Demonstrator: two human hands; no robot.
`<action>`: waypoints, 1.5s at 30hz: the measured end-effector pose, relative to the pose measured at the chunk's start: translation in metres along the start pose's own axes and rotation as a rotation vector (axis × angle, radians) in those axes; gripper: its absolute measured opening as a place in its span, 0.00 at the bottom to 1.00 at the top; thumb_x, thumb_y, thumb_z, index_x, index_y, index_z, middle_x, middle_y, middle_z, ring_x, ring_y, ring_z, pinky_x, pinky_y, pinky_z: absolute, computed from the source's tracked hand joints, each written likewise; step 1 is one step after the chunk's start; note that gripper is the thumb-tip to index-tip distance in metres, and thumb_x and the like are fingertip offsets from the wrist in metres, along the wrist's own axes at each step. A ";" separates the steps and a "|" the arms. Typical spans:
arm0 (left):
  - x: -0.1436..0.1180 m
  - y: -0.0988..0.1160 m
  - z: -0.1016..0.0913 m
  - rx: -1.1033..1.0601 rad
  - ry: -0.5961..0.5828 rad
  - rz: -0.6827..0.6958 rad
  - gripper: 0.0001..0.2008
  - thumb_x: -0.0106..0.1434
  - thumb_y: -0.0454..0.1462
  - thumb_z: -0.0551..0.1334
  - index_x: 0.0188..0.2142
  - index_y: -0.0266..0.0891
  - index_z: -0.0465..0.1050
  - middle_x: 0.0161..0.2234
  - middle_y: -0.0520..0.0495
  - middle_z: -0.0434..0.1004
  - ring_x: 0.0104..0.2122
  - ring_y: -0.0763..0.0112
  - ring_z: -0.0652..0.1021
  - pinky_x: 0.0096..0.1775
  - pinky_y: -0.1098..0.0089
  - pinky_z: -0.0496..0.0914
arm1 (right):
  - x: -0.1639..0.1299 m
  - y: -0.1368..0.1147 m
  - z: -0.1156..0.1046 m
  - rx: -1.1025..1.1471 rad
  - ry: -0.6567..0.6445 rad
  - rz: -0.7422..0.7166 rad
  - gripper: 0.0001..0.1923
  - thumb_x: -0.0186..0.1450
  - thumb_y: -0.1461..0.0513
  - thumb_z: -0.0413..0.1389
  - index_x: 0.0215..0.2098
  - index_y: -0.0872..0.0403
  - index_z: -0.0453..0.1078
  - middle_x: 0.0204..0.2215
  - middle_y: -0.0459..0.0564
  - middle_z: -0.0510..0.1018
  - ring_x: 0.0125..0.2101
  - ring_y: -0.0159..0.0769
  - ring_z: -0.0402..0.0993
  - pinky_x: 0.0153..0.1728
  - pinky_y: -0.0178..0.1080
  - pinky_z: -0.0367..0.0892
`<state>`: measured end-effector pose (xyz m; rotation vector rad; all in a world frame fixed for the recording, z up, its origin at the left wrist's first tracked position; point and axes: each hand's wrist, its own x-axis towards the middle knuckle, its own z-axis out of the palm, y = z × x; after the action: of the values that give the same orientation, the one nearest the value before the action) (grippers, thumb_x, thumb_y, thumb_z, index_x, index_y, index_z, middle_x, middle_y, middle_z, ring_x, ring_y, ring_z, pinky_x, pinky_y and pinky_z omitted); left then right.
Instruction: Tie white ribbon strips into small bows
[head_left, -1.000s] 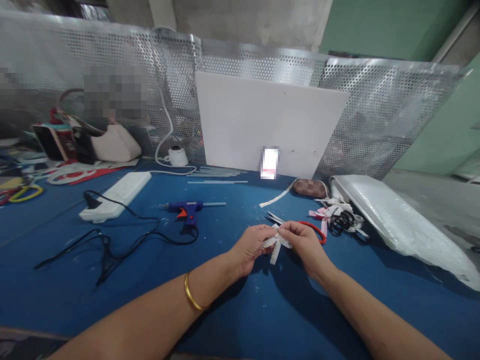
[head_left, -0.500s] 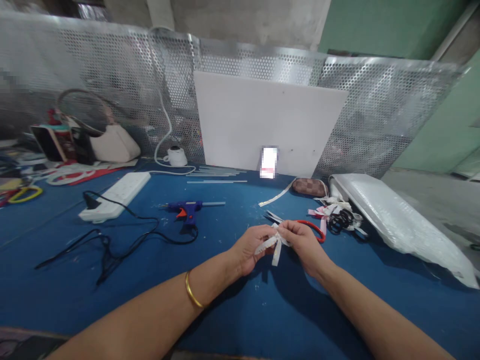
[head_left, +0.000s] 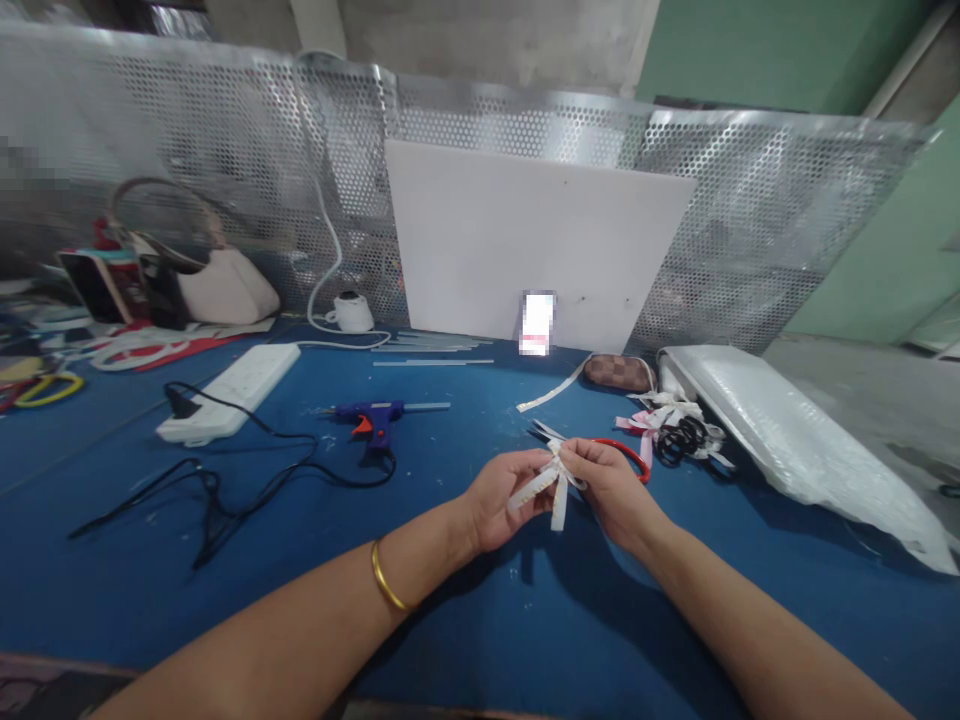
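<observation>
My left hand [head_left: 499, 497] and my right hand [head_left: 611, 487] meet over the blue table [head_left: 480, 610] and pinch a small bow of white ribbon [head_left: 551, 483] between their fingertips. Two ribbon tails hang down from the pinch, one slanting left, one straight down. Red-handled scissors [head_left: 631, 455] lie just behind my right hand, partly hidden by it. A gold bangle circles my left wrist.
A blue glue gun [head_left: 376, 417] with black cord lies left of centre, by a white power strip [head_left: 232, 390]. Glue sticks [head_left: 435, 347] lie before a white board [head_left: 536, 245]. At right are ribbon scraps and black scissors [head_left: 679, 428], a brown pouch [head_left: 619, 372] and a plastic-wrapped bundle [head_left: 795, 440]. Bags stand far left.
The hands stay in place; the fingers have reworked the ribbon, and its left tail now slants out further while the other hangs straighter.
</observation>
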<state>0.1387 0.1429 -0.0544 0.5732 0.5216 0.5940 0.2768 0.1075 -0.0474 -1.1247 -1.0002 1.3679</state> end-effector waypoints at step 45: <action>0.041 0.009 0.004 0.421 0.321 0.318 0.14 0.49 0.43 0.66 0.23 0.34 0.69 0.21 0.50 0.69 0.22 0.76 0.69 0.30 0.72 0.65 | 0.030 -0.001 -0.017 -0.164 0.224 0.037 0.14 0.52 0.53 0.61 0.22 0.55 0.67 0.18 0.44 0.67 0.20 0.29 0.60 0.22 0.34 0.55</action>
<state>0.1677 0.1739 -0.0576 0.9793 0.8780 0.8945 0.2933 0.1370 -0.0531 -1.3925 -0.9441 1.1741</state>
